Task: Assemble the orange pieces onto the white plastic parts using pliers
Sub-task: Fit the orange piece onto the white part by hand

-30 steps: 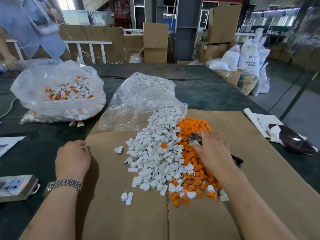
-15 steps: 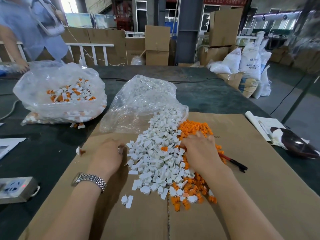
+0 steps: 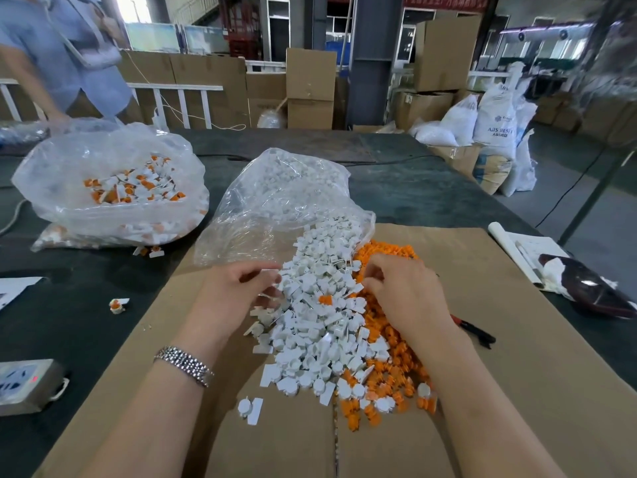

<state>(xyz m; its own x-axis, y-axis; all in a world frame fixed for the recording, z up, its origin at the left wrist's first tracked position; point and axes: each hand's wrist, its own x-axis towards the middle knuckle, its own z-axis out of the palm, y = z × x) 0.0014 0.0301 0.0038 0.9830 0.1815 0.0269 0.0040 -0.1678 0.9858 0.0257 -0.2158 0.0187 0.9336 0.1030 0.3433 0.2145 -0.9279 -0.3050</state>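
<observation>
A heap of white plastic parts (image 3: pixel 320 322) spills from a clear bag (image 3: pixel 275 205) onto the cardboard sheet (image 3: pixel 517 391). Orange pieces (image 3: pixel 389 370) lie along the heap's right side. My left hand (image 3: pixel 234 294) reaches into the left edge of the white heap, its fingers and thumb closing on a white part. My right hand (image 3: pixel 406 294) lies over the orange pieces with its fingers curled down into them. The pliers' (image 3: pixel 477 332) red and black handles stick out from under its palm; the jaws are hidden.
A second clear bag (image 3: pixel 110 188) of joined white-and-orange parts sits at the back left. One joined part (image 3: pixel 118 305) lies on the dark table. A power strip (image 3: pixel 24 381) is at the left edge, papers (image 3: pixel 527 250) and a dark object (image 3: pixel 596 294) at the right. A person (image 3: pixel 69 53) stands behind.
My left hand moved right from the cardboard's left edge into the white heap, leaving a joined part on the table. My right hand shifted left over the orange pieces, hiding the pliers' jaws.
</observation>
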